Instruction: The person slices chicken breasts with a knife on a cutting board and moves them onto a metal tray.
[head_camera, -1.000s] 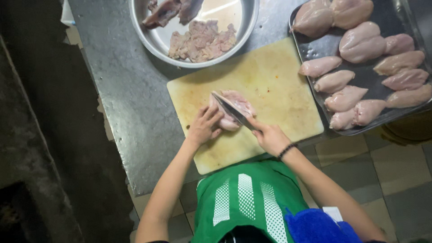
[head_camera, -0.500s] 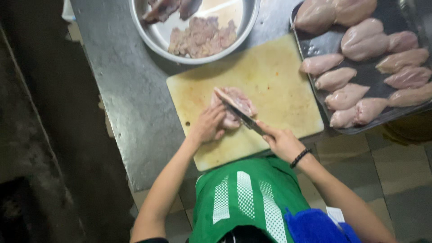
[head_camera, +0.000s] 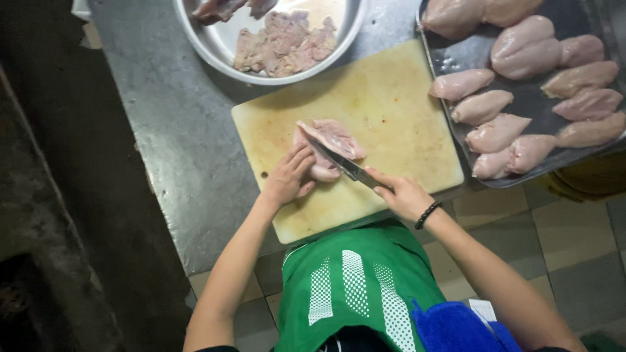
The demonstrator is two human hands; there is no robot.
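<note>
Your left hand (head_camera: 289,179) presses flat, fingers spread, on a raw chicken breast (head_camera: 328,145) at the centre of the yellowed cutting board (head_camera: 391,117), while your right hand (head_camera: 403,194) grips a knife (head_camera: 339,161) whose blade slices into the meat toward ten o'clock. A metal bowl (head_camera: 222,45) of cut pieces sits at twelve o'clock, and a tray (head_camera: 521,101) of whole breasts at two o'clock.

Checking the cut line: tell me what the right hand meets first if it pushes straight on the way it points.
Probably the chicken piece on the cutting board: the right hand points its knife up-left into it, beside the left hand.
</note>
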